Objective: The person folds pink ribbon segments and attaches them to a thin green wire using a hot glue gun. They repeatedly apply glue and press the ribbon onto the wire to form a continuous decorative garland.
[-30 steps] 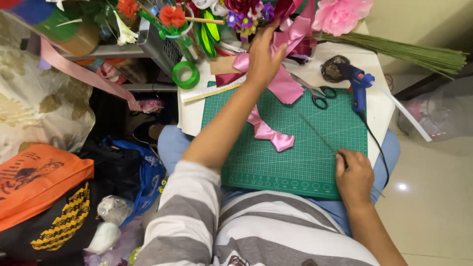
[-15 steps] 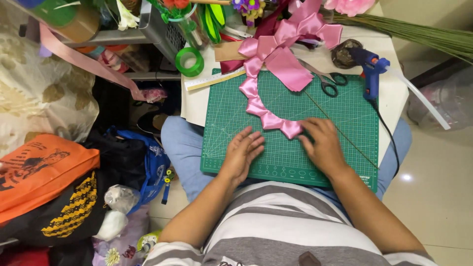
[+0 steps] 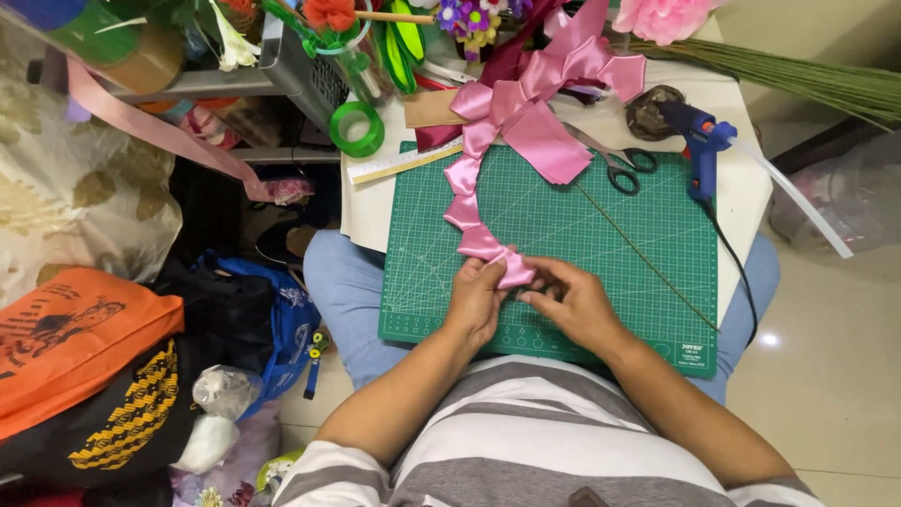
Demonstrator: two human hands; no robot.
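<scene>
A pink satin ribbon (image 3: 466, 188) runs in folded loops down a green cutting mat (image 3: 601, 253) from a large pink bow (image 3: 535, 117) at the mat's far edge. My left hand (image 3: 477, 299) and my right hand (image 3: 568, 299) meet at the ribbon's near end. Both pinch the last fold (image 3: 511, 268) between fingers and thumbs, just above the mat. The ribbon end is partly hidden by my fingers.
A thin green wire stem (image 3: 648, 258) lies diagonally on the mat. Scissors (image 3: 624, 169) and a blue glue gun (image 3: 699, 150) with a black cord sit at the far right. A ruler (image 3: 399, 164), a green tape roll (image 3: 357, 129), artificial flowers and bags crowd the left.
The ribbon and bow have been drawn down onto the mat. Both hands, which lay flat on the mat half a second ago, have closed together on the ribbon's near end.
</scene>
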